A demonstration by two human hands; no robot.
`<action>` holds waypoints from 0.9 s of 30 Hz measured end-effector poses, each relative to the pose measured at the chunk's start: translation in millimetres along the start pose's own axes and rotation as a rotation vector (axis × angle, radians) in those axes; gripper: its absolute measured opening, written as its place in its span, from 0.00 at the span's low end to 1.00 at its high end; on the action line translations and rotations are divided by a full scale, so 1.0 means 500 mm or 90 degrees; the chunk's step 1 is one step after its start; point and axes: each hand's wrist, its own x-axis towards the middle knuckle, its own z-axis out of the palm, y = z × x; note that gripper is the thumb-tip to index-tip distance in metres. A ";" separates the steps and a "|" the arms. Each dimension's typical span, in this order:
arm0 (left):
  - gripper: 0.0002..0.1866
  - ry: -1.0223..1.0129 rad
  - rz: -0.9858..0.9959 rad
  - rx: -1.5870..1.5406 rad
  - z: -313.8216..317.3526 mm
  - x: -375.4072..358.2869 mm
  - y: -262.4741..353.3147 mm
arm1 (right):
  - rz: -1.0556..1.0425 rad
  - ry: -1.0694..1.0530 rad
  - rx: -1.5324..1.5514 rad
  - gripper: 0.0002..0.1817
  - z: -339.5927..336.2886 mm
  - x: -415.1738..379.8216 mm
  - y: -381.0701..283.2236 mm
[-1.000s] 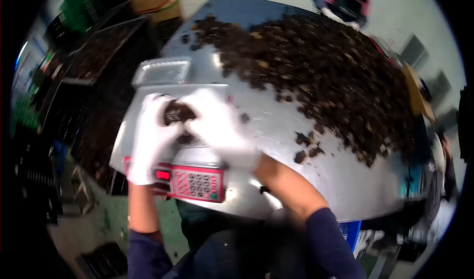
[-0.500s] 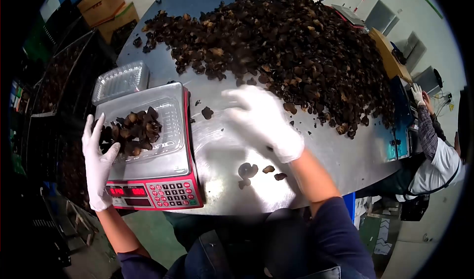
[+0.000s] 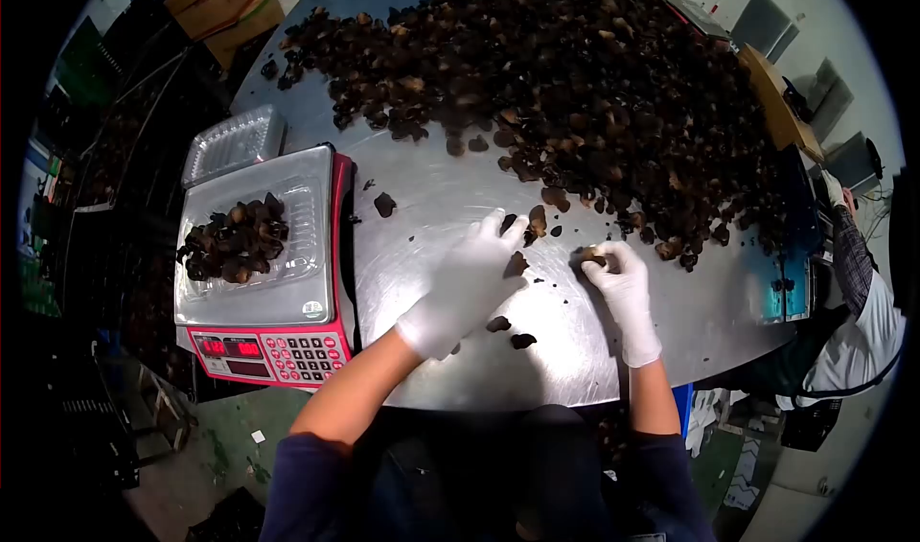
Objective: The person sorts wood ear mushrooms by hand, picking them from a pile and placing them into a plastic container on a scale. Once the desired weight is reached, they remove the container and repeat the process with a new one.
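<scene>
The red digits on your scale (image 3: pixel 259 283) are too small to read. Your right hand (image 3: pixel 618 288) covers most of the piece under its fingertips. The pile (image 3: pixel 575 92) runs off the top edge. A co-worker (image 3: pixel 862 302) at the right is cut off by the dark rim.

A round steel desk (image 3: pixel 450 197) carries a broad heap of dark dried mushrooms (image 3: pixel 594 82) across its far half, with loose pieces (image 3: pixel 517 264) scattered on the bare metal nearer the front edge. At its left side stands a red-trimmed scale (image 3: pixel 264 293), a clear tray of mushrooms (image 3: pixel 240 240) on its platform, and an empty clear tray (image 3: pixel 233 142) lies just behind it.
</scene>
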 end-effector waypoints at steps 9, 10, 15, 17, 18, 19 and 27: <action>0.19 0.067 0.016 0.052 0.120 0.066 -0.031 | 0.134 -0.169 0.728 0.18 -0.061 0.028 -0.024; 0.15 0.113 0.022 0.051 0.134 0.065 -0.033 | 0.164 -0.119 0.624 0.17 -0.048 0.053 -0.017; 0.07 0.197 0.010 -0.031 0.133 0.066 -0.044 | 0.050 -0.147 0.014 0.16 0.059 0.144 -0.035; 0.08 0.208 -0.037 -0.011 0.084 0.041 -0.038 | -0.059 -0.113 -0.308 0.19 0.091 0.145 -0.060; 0.09 0.205 -0.063 -0.041 0.043 0.013 -0.024 | -0.077 -0.140 -0.387 0.18 0.097 0.144 -0.071; 0.10 0.172 -0.095 -0.040 0.009 -0.017 -0.021 | -0.094 -0.169 -0.463 0.18 0.104 0.143 -0.081; 0.19 0.131 -0.134 -0.037 0.005 -0.229 -0.040 | -0.078 -0.210 -0.218 0.10 0.057 -0.011 -0.095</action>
